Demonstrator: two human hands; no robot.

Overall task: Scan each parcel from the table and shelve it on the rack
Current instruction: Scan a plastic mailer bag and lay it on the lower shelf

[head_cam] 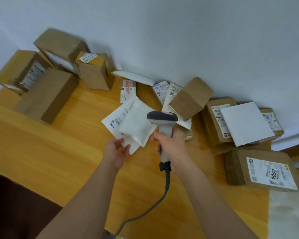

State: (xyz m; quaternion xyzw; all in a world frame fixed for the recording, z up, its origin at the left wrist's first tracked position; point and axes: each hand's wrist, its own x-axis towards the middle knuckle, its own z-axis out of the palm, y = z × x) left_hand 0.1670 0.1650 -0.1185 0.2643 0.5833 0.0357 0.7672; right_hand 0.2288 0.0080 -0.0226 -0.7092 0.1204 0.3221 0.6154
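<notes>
While the right hand [171,145] is clenched round the grey barcode scanner [162,123], w/ its cable [145,213] trailing toward the near edge, the left hand [116,150] pinches the corner of white poly mailers [129,123] lying on the yellow table [59,152], fingers only loosely bent. Mailer print is too blurred to read. Box at right [264,169] has a label reading "2004"; small box at back [95,71] carries a sticker, approx "78 3 130". More cardboard parcels [41,80] sit along the wall.

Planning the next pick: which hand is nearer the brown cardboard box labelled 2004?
Right. The right hand, gripping the grey scanner, sits left of the box; the left hand is further left.
</notes>
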